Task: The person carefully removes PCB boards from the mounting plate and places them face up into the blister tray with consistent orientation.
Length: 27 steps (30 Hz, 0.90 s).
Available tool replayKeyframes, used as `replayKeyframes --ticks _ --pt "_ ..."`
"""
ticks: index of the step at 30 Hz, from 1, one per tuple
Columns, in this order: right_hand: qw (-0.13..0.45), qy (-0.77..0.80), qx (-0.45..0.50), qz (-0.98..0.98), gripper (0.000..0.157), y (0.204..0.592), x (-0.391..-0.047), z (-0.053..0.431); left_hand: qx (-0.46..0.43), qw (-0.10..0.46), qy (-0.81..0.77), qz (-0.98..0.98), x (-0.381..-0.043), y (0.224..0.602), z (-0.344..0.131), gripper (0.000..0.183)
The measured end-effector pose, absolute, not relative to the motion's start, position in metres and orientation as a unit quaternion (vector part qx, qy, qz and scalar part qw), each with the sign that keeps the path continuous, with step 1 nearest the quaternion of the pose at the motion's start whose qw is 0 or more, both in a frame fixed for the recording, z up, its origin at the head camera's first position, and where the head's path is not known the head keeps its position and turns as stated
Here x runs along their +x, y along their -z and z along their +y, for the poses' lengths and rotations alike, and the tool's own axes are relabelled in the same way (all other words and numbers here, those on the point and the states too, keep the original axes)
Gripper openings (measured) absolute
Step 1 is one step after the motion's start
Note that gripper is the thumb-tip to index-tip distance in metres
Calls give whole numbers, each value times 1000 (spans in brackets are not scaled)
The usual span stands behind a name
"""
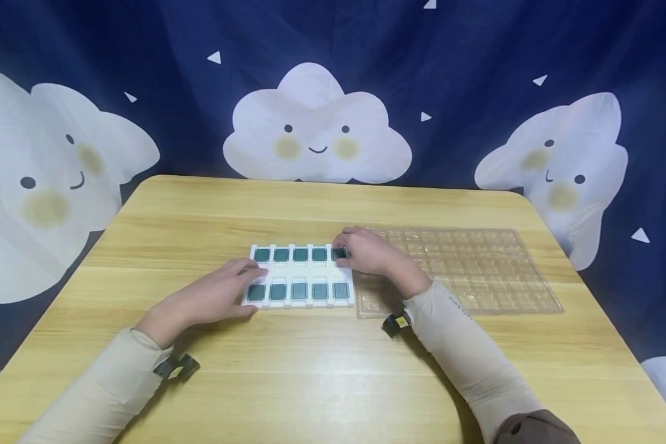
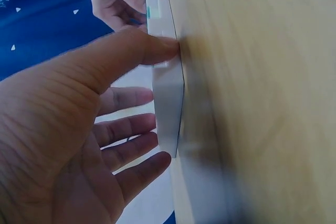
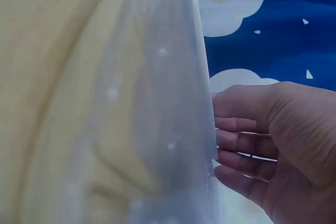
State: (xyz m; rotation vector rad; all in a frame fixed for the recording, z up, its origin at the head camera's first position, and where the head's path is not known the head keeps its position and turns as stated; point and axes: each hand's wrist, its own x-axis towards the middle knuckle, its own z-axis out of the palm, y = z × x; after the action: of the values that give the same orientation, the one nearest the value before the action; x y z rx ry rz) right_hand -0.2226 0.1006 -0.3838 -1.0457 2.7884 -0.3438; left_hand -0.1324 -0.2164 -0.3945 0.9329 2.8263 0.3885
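A white rectangular tray (image 1: 288, 272) holding two rows of flat green squares (image 1: 299, 291) lies between the hands, its long axis left to right; the right hand (image 1: 373, 251), nearer to the dark square (image 1: 339, 253) at the right end of the far row, bends thumb and fingers about it, though whether this grip has hold of it cannot be told. The left hand (image 1: 213, 296), its grip loosely spread, touches the tray's left end. A clear compartmented plastic tray (image 1: 494, 268) lies just to the right on the pale wood-grain bench (image 1: 311, 376), before a dark blue cloth (image 1: 455, 49) printed with white clouds (image 1: 316, 114).
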Motion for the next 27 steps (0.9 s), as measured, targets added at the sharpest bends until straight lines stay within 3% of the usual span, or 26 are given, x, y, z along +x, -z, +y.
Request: replayKeyframes --ticks 27 --pt "49 136 -381 913 44 380 -224 108 312 68 -132 938 -132 394 -217 72"
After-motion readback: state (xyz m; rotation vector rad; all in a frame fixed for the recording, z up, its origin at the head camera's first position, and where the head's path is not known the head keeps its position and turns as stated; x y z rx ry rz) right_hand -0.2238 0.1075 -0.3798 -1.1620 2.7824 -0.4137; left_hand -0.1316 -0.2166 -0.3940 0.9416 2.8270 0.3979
